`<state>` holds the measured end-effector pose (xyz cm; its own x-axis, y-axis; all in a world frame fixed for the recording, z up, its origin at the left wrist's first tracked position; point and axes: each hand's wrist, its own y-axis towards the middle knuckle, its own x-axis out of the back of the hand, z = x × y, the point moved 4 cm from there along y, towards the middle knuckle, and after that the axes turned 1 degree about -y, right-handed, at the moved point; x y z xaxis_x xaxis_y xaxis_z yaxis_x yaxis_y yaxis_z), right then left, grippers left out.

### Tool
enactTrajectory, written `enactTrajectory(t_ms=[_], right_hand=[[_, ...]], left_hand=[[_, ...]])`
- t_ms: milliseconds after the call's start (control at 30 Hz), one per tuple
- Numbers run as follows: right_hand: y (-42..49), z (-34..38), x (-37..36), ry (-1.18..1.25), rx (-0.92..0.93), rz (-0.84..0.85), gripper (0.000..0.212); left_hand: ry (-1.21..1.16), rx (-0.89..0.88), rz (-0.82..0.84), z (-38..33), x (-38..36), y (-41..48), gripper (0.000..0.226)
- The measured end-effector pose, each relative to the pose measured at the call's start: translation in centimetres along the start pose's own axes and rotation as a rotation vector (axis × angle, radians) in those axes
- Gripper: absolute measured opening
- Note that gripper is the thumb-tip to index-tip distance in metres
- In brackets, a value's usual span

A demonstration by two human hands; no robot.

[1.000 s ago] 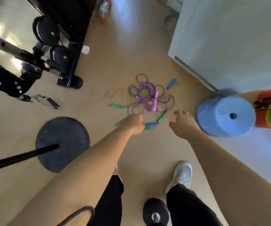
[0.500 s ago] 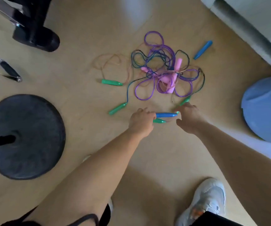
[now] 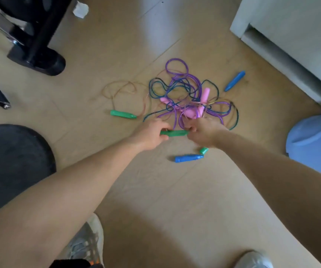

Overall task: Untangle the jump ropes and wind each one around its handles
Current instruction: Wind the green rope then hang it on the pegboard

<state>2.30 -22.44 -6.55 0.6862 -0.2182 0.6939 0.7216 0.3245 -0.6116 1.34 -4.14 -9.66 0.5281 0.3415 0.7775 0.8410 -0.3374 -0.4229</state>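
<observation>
While the left hand [image 3: 152, 135] grips one end of a green handle [image 3: 174, 133], the right hand [image 3: 204, 133] pinches the other; ropes [image 3: 186, 88] tangle just beyond; a blue handle [image 3: 188, 158] lies nearer.

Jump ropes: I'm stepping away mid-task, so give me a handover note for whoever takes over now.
Left grip and right grip hold opposite ends of one green handle.
The tangle of cords lies on the floor beyond, pink handles inside it.
Near blue handle by the right forearm, far blue handle past the tangle, loose green handle left of it.
Done: nothing separated or wound.
Left: every rope.
</observation>
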Motion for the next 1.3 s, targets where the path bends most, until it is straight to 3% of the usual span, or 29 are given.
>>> enactTrajectory(t_ms=[100, 233, 333, 500, 600, 667, 733, 767, 867, 967, 1100, 1300], right_hand=[[-0.2, 0.1, 0.2, 0.195, -0.043, -0.014, 0.011], [-1.0, 0.8, 2.0, 0.110, -0.044, -0.098, 0.025], [-2.9, 1.6, 3.9, 0.005, -0.034, -0.061, 0.034], [-7.6, 5.1, 6.7, -0.067, 0.040, -0.038, 0.025], [-11.1, 8.3, 8.8, -0.007, 0.136, -0.100, 0.025], [-13.7, 10.6, 10.4, 0.008, 0.208, -0.160, 0.027], [-16.5, 12.8, 12.3, -0.002, 0.261, -0.214, 0.030], [-18.1, 13.8, 13.3, 0.007, 0.283, -0.249, 0.030], [-22.3, 15.4, 16.3, 0.006, 0.283, -0.364, 0.023], [-25.5, 16.0, 18.3, 0.010, 0.271, -0.400, 0.010], [-28.2, 15.2, 17.7, 0.034, 0.248, -0.366, 0.023], [-29.4, 7.3, 14.2, -0.031, 0.021, -0.338, 0.023]], left_hand=[[0.011, 0.013, -0.055, 0.2, 2.8, 0.7, 0.031], [0.073, 0.061, -0.088, 0.2, 6.4, -0.7, 0.028], [0.193, 0.156, -0.110, 1.1, 10.3, -3.1, 0.027], [0.284, 0.340, -0.106, 1.0, 16.2, -9.1, 0.024], [0.292, 0.388, 0.004, -2.8, 17.0, -12.6, 0.027], [0.203, 0.332, 0.034, -6.0, 17.1, -14.5, 0.038], [-0.047, 0.208, 0.055, -9.9, 17.1, -16.3, 0.054], [-0.180, 0.143, 0.062, -12.0, 17.2, -17.2, 0.049], [-0.375, 0.036, -0.104, -16.5, 19.1, -19.8, 0.012], [-0.432, 0.000, -0.268, -17.2, 21.4, -23.1, 0.029], [-0.344, -0.036, -0.304, -17.2, 23.8, -26.6, 0.030], [-0.267, 0.207, -0.675, -11.7, 30.0, -29.6, 0.030]])
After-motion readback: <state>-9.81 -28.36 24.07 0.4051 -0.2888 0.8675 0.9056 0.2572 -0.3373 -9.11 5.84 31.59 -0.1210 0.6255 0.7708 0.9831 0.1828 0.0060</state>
